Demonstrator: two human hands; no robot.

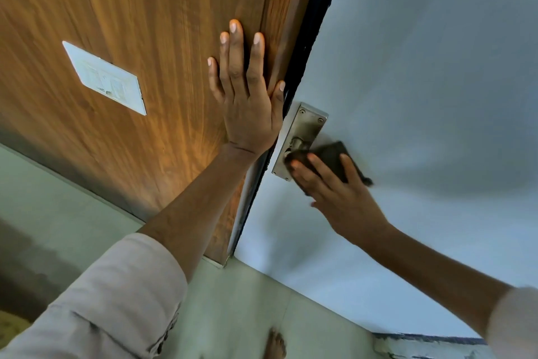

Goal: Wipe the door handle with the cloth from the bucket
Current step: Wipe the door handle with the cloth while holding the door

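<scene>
While the camera tilts steeply, the scene runs from a brown wood-grain panel (131, 38) on the left to a pale grey-blue door (422, 82) on the right, with a dark strip (317, 23) dividing them. Left of the left hand, a white switch plate (104, 77) sits flush on the wood. The left hand (247, 96) is flat against the panel, fingers spread and pointing up, thumb lying along the panel's right edge beside the dark strip; its light rolled sleeve (116, 300) fills the lower left corner. Just right of that hand's wrist, the metal backplate (302, 131) of the door handle is screwed to the grey-blue door, two screws showing at its top. The right hand (340, 192) presses a dark cloth (332, 156) over the door handle (295, 144), fingers extended across the cloth, which covers most of the lever; only the stub where it meets the backplate shows. The cloth's far corner pokes out past the fingers to the right. No bucket is in view. Beyond the right hand the door face is plain and open. Below both arms lies pale tiled floor (247, 300), with a bare foot (275, 344) at the bottom edge and a rough dark-edged threshold (422, 341) at the lower right.
</scene>
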